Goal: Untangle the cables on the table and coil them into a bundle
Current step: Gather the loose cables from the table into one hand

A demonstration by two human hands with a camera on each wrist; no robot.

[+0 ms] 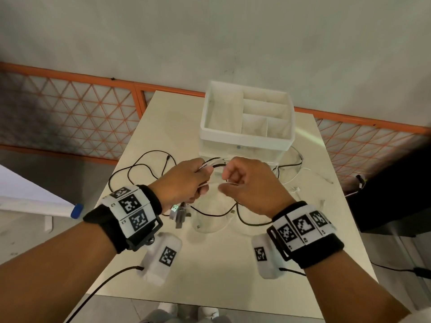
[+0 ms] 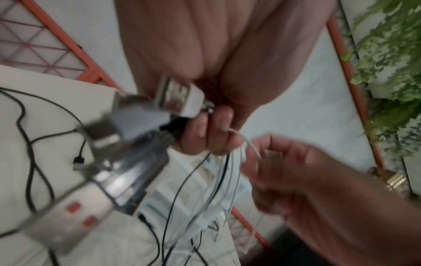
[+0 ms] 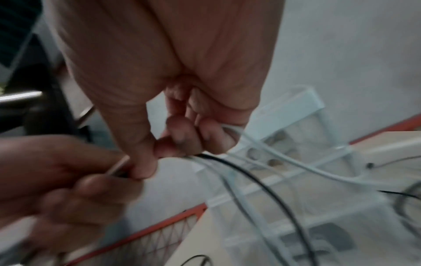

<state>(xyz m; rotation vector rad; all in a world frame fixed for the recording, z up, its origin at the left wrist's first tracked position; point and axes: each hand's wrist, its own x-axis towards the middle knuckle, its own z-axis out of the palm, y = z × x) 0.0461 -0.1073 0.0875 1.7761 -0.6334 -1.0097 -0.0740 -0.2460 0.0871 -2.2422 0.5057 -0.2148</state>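
Black cables and white cables lie tangled across the cream table. My left hand is raised over the middle of the table. Its fingers are curled round a bunch of white and black strands. Several grey and white plugs stick out below the palm, and in the head view those plugs hang under the wrist. My right hand is close beside it, and its fingers grip white and black cable strands that trail down to the table. The wrist views are blurred.
A white divided organiser stands on a clear drawer unit at the back of the table, just beyond my hands. An orange lattice fence runs behind. A dark object sits off the right edge and a blue item off the left.
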